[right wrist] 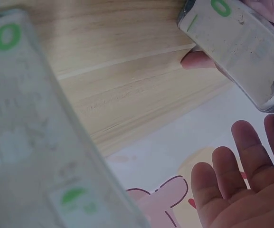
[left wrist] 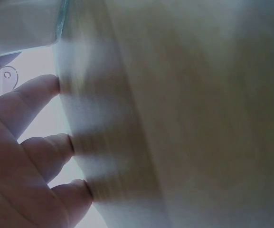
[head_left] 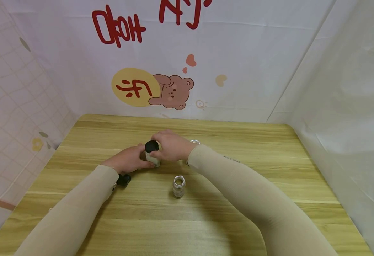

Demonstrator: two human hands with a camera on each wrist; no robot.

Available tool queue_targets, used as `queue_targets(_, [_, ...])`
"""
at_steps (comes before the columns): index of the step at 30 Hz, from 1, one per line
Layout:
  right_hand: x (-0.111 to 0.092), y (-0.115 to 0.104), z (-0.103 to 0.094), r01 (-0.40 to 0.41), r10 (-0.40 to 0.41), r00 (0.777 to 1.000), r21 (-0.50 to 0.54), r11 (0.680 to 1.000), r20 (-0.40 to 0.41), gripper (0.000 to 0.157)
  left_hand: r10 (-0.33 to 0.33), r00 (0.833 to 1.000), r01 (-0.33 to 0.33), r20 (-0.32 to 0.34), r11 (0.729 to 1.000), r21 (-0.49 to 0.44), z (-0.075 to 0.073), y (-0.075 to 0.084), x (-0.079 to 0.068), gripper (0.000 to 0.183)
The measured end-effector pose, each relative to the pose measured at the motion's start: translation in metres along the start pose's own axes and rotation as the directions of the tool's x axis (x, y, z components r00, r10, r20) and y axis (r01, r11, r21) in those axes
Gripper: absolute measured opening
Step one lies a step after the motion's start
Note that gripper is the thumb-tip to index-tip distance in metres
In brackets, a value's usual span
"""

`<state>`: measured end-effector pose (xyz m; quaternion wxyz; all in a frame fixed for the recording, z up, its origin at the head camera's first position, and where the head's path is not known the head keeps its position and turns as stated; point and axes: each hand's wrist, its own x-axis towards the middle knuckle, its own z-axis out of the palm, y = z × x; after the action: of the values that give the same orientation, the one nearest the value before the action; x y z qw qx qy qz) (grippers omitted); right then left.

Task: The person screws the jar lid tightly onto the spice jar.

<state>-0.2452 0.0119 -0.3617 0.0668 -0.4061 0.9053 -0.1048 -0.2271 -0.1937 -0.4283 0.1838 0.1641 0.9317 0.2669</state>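
A glass jar (right wrist: 236,47) with green print and a black lid (head_left: 151,146) stands on the table between both hands. My left hand (head_left: 127,159) grips its lower body between thumb and forefinger; the other fingers (left wrist: 46,152) reach down to the tabletop. From the right, my right hand (head_left: 171,145) pinches the black lid with thumb and forefinger, the remaining fingers (right wrist: 248,142) loosely extended. The left wrist view catches only a corner of the jar (left wrist: 23,28). Nearer the front stands a small lidless jar (head_left: 179,187).
Behind my right wrist shows the rim of another jar (head_left: 194,142). Close up in the right wrist view is a printed glass jar (right wrist: 46,123). A black object (head_left: 123,180) sits beside my left cuff. Printed white cloth (head_left: 238,71) walls the wooden table (head_left: 135,220) at the back and sides.
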Motion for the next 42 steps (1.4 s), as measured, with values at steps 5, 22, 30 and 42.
queue_targets(5, [0.0010, 0.0022, 0.0016, 0.017, -0.017, 1.000, -0.015, 1.000, 0.010, 0.054, 0.007, 1.000, -0.007, 0.003, 1.000, -0.005, 0.0005, -0.0008, 0.0012, 0.056])
queue_targets(22, [0.0005, 0.0008, 0.0022, 0.019, -0.019, 1.000, -0.006, 1.000, 0.000, 0.049, 0.005, 1.000, -0.005, -0.005, 1.000, -0.002, 0.0011, -0.0004, 0.0010, 0.054])
queue_targets(30, [0.0004, 0.0013, 0.0010, 0.040, -0.040, 0.999, -0.012, 0.999, 0.004, 0.043, 0.007, 1.000, -0.007, -0.004, 1.000, -0.004, -0.0008, 0.0015, -0.0006, 0.057])
queue_targets(42, [-0.0009, -0.0002, -0.0012, -0.004, 0.005, 1.000, -0.013, 1.000, 0.029, 0.054, 0.017, 1.000, -0.017, -0.004, 1.000, 0.004, -0.0014, 0.0011, -0.0006, 0.055])
